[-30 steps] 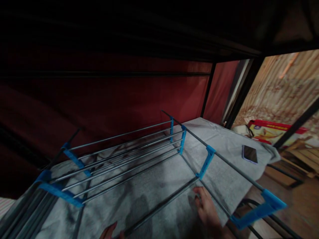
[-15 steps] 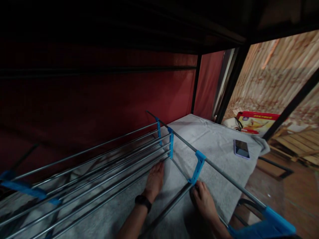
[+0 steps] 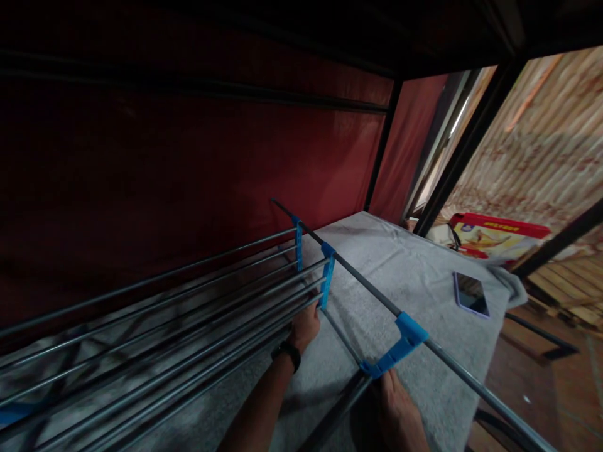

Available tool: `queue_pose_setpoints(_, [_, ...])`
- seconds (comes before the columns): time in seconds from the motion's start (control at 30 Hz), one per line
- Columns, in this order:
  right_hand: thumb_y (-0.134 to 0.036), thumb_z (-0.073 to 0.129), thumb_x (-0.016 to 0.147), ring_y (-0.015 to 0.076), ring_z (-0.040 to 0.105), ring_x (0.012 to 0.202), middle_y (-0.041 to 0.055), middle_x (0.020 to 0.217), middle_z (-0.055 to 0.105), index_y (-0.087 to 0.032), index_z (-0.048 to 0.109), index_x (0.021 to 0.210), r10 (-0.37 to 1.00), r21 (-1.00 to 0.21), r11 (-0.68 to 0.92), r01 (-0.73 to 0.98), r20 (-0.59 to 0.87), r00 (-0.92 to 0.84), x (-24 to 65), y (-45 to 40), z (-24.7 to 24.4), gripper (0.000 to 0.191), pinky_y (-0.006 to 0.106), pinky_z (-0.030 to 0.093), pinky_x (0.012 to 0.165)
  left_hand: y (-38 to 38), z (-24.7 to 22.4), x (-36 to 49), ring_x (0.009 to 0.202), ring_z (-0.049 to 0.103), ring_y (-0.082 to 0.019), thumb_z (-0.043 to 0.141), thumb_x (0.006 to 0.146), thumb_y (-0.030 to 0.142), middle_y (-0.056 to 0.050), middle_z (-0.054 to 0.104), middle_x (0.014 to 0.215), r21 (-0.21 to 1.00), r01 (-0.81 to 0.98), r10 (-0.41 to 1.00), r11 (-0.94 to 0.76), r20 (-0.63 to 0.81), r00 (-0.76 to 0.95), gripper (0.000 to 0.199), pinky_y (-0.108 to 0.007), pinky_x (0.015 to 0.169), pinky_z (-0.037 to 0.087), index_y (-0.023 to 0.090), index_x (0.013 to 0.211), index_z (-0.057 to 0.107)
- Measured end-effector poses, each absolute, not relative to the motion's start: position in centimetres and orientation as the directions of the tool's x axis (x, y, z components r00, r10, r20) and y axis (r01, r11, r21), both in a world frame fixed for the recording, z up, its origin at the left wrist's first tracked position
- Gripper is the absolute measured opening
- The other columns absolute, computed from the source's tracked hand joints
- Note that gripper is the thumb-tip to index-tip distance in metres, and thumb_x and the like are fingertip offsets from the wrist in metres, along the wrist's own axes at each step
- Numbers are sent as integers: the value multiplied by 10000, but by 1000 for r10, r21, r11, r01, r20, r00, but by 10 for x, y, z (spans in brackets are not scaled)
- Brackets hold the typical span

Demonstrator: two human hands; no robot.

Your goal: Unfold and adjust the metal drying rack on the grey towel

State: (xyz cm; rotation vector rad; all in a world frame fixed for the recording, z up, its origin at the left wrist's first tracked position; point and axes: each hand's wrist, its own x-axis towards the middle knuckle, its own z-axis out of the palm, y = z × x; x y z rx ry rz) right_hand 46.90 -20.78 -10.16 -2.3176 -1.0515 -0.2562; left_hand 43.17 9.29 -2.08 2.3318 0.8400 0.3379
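A rack of grey metal tubes (image 3: 221,358) with blue plastic brackets lies on a grey cloth. My left hand (image 3: 305,326), with a black watch on the wrist, is closed at the lower end of the middle blue bracket (image 3: 327,282); its fingertips are partly hidden behind the tubes. My right hand (image 3: 399,405) is closed at the lower end of the nearer blue bracket (image 3: 396,350), where a thick dark tube (image 3: 342,408) meets it. Its fingers are largely out of sight. A long grey tube (image 3: 365,282) runs through the tops of the brackets.
A phone (image 3: 471,294) lies on the cloth (image 3: 377,251) to the right. Black frame posts (image 3: 464,150) and a dark overhead panel enclose the space. Behind stands a red wall (image 3: 211,169). A red and yellow box (image 3: 499,235) is beyond the right edge.
My left hand has gone from lying flat with fingers stretched to closing at the middle bracket. The nearer bracket has tilted, and my right hand stays at its lower end. The view has shifted.
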Motion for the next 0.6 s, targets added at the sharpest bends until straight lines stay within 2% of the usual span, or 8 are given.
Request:
queue_pose_setpoints(0.1, [-147,429,957,288,796,1108,135,1310,775,-227,583,1491,626,-447,-551,704,336,704,472,-210,-104,561,333,677,805,90,-23,430,1468,642,-316,512,951,20,-164,705,1538,656,488,663,-576,25,748,601,-493,1304,451,175,1502,698])
queue_pose_setpoints(0.27, [-217,499,899,313,809,1053,113,1206,809,-276,725,1313,657,-558,-483,675,279,700,486,-213,-106,475,383,703,783,87,-21,429,1485,626,-297,477,943,2,-128,738,1503,661,489,670,-569,28,742,633,-490,1323,431,205,1496,708])
queue_pose_setpoints(0.4, [-227,508,872,346,797,1064,129,1155,807,-262,723,1337,617,-597,-466,652,309,724,483,-210,-95,513,457,708,839,87,-20,429,1434,664,-313,487,924,-1,-145,773,1436,662,481,666,-575,37,745,632,-519,1312,446,195,1475,724])
queue_pose_setpoints(0.6, [-279,465,984,355,789,1050,160,1153,785,-252,685,1331,591,-599,-462,654,341,731,475,-207,-94,412,486,699,850,84,-24,429,1373,702,-303,504,920,16,-118,813,1354,658,483,664,-578,35,747,686,-505,1298,468,239,1547,669])
